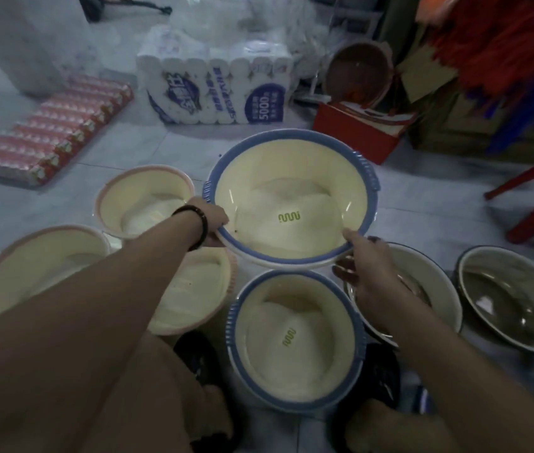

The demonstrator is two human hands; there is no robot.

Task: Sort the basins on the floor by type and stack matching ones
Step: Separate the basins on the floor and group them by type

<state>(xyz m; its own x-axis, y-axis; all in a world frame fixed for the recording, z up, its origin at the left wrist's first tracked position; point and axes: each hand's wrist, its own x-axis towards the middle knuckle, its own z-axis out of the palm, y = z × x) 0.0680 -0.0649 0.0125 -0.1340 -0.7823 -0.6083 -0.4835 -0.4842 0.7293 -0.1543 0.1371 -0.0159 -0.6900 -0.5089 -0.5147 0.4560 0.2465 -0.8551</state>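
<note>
A cream basin with a blue rim (291,178) is held tilted above the floor. My left hand (210,220) grips its left rim and my right hand (367,266) grips its lower right rim. Below it a second blue-rimmed basin (295,341) rests on the floor between my feet. Three cream basins with pink rims lie to the left: a small one (141,197), a large one (30,266) and one (200,289) partly hidden under my left arm. Two white basins with dark rims sit on the right, one (429,279) behind my right hand and one (507,295) farther right.
A pack of white paper rolls (216,89) stands behind the basins. A red-wrapped flat pack (53,129) lies at the left. A red box (360,129), a brown basin (357,73) and cardboard crowd the back right. A red stool leg (533,204) juts in at right.
</note>
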